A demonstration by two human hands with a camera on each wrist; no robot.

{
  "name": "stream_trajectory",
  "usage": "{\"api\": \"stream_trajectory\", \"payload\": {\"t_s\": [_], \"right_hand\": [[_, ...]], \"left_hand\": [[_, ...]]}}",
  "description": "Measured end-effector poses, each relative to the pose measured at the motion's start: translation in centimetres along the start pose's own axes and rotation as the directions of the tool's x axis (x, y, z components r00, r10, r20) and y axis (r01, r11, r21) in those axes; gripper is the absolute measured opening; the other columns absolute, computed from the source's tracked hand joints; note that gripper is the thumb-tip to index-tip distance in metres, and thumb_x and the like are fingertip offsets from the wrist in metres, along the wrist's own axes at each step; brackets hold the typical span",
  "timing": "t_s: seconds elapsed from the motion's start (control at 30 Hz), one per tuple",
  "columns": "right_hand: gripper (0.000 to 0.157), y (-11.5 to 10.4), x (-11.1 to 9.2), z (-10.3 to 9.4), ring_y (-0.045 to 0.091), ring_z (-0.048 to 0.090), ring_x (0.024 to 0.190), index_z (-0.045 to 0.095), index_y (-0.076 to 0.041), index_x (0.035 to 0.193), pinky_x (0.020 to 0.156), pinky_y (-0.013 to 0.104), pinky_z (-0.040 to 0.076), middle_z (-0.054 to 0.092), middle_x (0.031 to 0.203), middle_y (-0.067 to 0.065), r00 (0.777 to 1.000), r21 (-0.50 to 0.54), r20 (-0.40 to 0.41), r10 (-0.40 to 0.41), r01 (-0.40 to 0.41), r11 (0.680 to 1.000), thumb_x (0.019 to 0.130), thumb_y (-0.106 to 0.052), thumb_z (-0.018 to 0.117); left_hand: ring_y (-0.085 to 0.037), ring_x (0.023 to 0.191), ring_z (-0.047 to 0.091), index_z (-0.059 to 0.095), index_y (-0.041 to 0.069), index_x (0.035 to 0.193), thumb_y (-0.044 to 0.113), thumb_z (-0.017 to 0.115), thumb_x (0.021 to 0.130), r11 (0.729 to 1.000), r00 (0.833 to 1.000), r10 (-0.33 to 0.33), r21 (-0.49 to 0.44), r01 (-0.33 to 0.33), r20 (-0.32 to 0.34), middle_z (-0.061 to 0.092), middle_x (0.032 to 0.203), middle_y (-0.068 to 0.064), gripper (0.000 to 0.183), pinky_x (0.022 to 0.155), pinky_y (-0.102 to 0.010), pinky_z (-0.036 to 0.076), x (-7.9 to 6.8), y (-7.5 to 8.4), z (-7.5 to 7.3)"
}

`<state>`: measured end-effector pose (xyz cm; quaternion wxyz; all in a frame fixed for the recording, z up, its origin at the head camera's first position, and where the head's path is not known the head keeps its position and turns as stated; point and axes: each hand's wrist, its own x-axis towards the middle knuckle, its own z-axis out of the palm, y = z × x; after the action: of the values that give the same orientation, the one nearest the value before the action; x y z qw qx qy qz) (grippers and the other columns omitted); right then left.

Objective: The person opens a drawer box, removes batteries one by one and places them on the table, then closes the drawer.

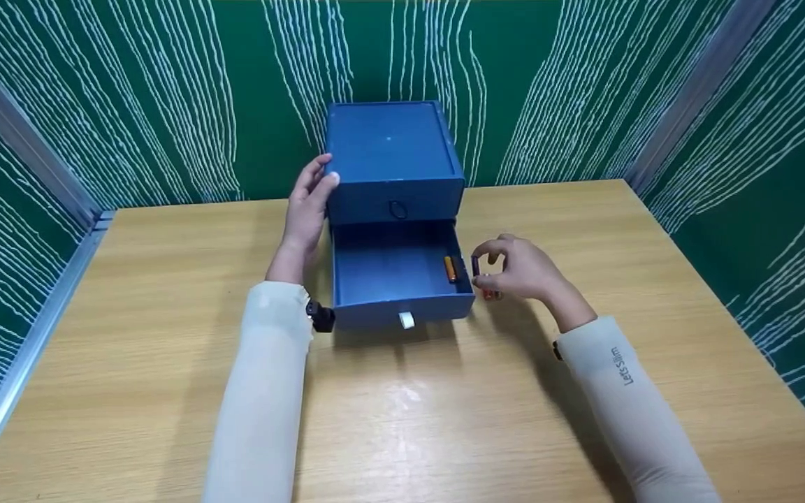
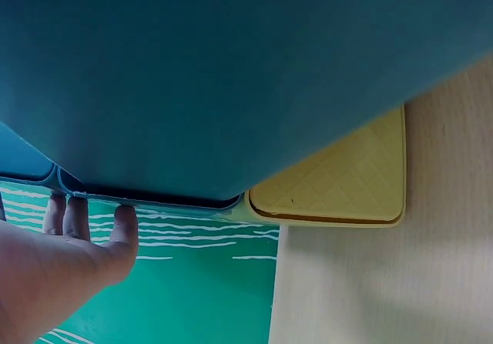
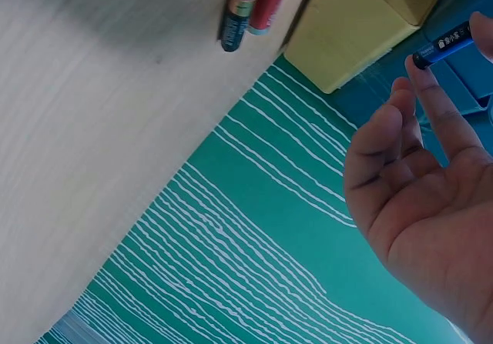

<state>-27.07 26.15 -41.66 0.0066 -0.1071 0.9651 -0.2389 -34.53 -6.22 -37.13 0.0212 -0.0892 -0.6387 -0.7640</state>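
A blue drawer cabinet (image 1: 392, 143) stands toward the back of the table, its lower drawer (image 1: 381, 279) pulled out. My left hand (image 1: 308, 209) rests against the cabinet's left side, fingertips at the upper edge; the left wrist view shows fingertips touching the frame. Just outside the drawer's right wall, my right hand (image 1: 521, 269) pinches a dark blue battery (image 3: 447, 45) upright between thumb and fingertip. An orange battery (image 1: 450, 270) lies inside the drawer along its right wall. Below my right hand, a copper-topped battery (image 3: 237, 17) and a red battery (image 3: 269, 1) are on the table.
Under the blue tiers is a yellow tier (image 2: 339, 178). The upper drawer, with a dark ring pull (image 1: 397, 209), is closed. A white tab (image 1: 407, 320) sticks out of the open drawer's front. Green walls with white lines (image 1: 165, 105) stand behind and beside the wooden table (image 1: 402, 419).
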Motion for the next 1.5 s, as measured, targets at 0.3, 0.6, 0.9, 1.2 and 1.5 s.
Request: {"api": "stream_trajectory", "payload": {"t_s": [0.3, 0.6, 0.9, 1.2, 1.5], "right_hand": [[0.039, 0.9, 0.3, 0.7, 0.021, 0.049, 0.081, 0.060, -0.025, 0.102, 0.063, 0.032, 0.040, 0.053, 0.093, 0.002, 0.998, -0.020, 0.056, 0.038, -0.037, 0.999, 0.068, -0.042, 0.069], [0.041, 1.5, 0.5, 1.1, 0.022, 0.049, 0.080, 0.060, -0.023, 0.103, 0.063, 0.032, 0.039, 0.053, 0.094, 0.004, 0.993, -0.024, 0.098, 0.060, -0.058, 0.998, 0.067, -0.042, 0.069], [0.042, 1.8, 0.8, 1.7, 0.022, 0.048, 0.079, 0.060, -0.024, 0.102, 0.063, 0.031, 0.039, 0.053, 0.091, 0.003, 0.990, -0.034, 0.118, 0.075, -0.071, 0.997, 0.066, -0.043, 0.070], [0.045, 2.0, 1.2, 2.2, 0.021, 0.047, 0.078, 0.060, -0.024, 0.102, 0.061, 0.031, 0.037, 0.050, 0.088, 0.004, 0.987, -0.065, 0.125, 0.103, -0.095, 0.993, 0.064, -0.045, 0.071], [0.044, 2.4, 1.5, 2.7, 0.021, 0.047, 0.078, 0.061, -0.023, 0.101, 0.064, 0.032, 0.037, 0.050, 0.086, 0.003, 0.988, -0.120, 0.118, 0.100, -0.085, 0.989, 0.063, -0.043, 0.072]], "left_hand": [[-0.011, 0.122, 0.033, 0.046, 0.030, 0.123, 0.035, 0.053, 0.084, 1.000, 1.000, -0.002, 0.008, 0.002, 0.005, 0.034, 0.136, 0.005, 0.040, 0.100, -0.046, 0.024, 0.0, -0.1, 0.0], [-0.010, 0.122, 0.033, 0.046, 0.030, 0.123, 0.035, 0.054, 0.084, 1.000, 1.000, 0.000, 0.008, 0.000, 0.005, 0.034, 0.136, 0.005, 0.040, 0.100, -0.046, 0.024, -0.1, 0.0, 0.0], [-0.011, 0.120, 0.034, 0.046, 0.029, 0.123, 0.034, 0.053, 0.085, 1.000, 1.000, -0.003, 0.000, 0.003, 0.002, 0.035, 0.135, 0.005, 0.039, 0.100, -0.044, 0.024, -0.3, 0.1, 0.1], [-0.011, 0.120, 0.035, 0.046, 0.027, 0.123, 0.033, 0.054, 0.084, 1.000, 1.000, 0.000, -0.018, 0.000, 0.003, 0.035, 0.135, 0.004, 0.040, 0.099, -0.042, 0.026, 0.0, -0.1, 0.0], [-0.012, 0.120, 0.036, 0.047, 0.029, 0.122, 0.033, 0.053, 0.085, 1.000, 1.000, -0.003, -0.031, 0.003, -0.001, 0.035, 0.135, 0.004, 0.038, 0.099, -0.041, 0.027, 0.0, -0.1, 0.1]]}}
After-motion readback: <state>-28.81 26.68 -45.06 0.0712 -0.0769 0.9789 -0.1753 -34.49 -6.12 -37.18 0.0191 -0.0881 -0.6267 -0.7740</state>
